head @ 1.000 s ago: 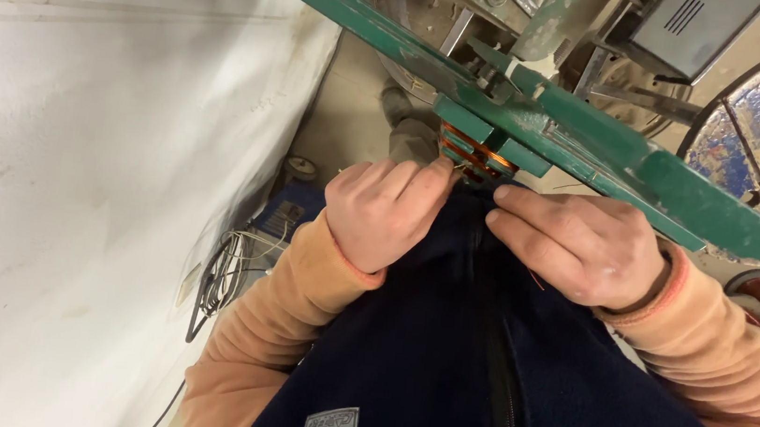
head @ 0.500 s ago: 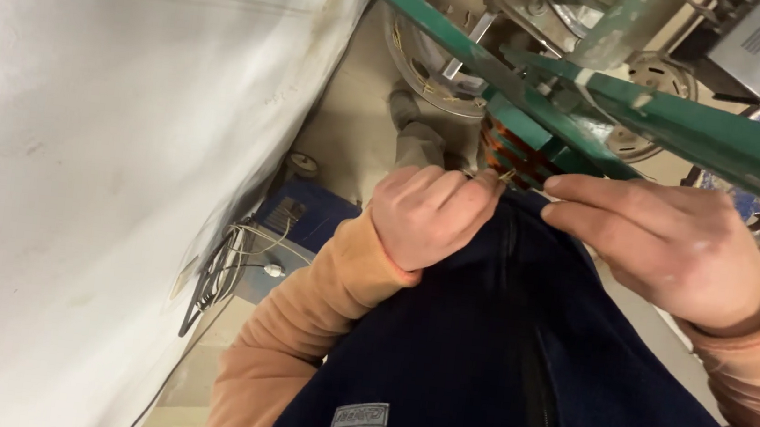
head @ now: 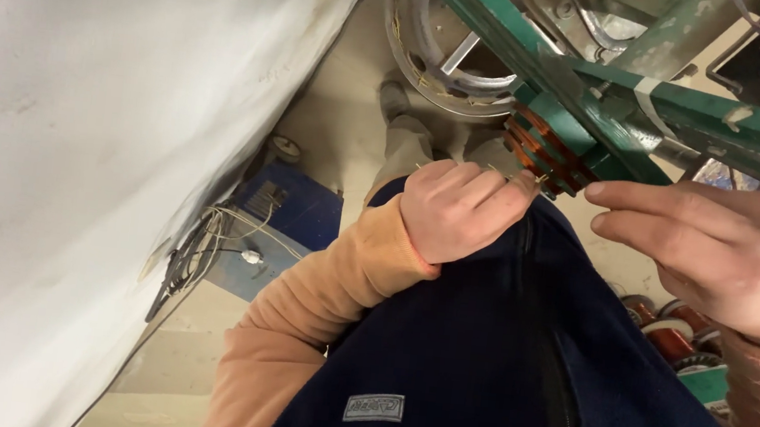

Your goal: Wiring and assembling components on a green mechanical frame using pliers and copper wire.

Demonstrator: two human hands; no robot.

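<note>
1. White wall (head: pixel 80 116) fills the left side.
2. Green frame (head: pixel 746 130) runs overhead across the top right.
3. Right hand (head: pixel 715 253): fingertips pinched together just beside the coil; contents cannot be made out.
4. Left hand (head: pixel 461 208): clenched, knuckles up, touching the coil's lower edge.
5. Copper coil (head: pixel 546 151) sits clamped under the frame, between both hands.

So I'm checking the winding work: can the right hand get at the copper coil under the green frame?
Probably yes: the right hand has its fingertips beside the copper coil, with nothing between them.
</note>
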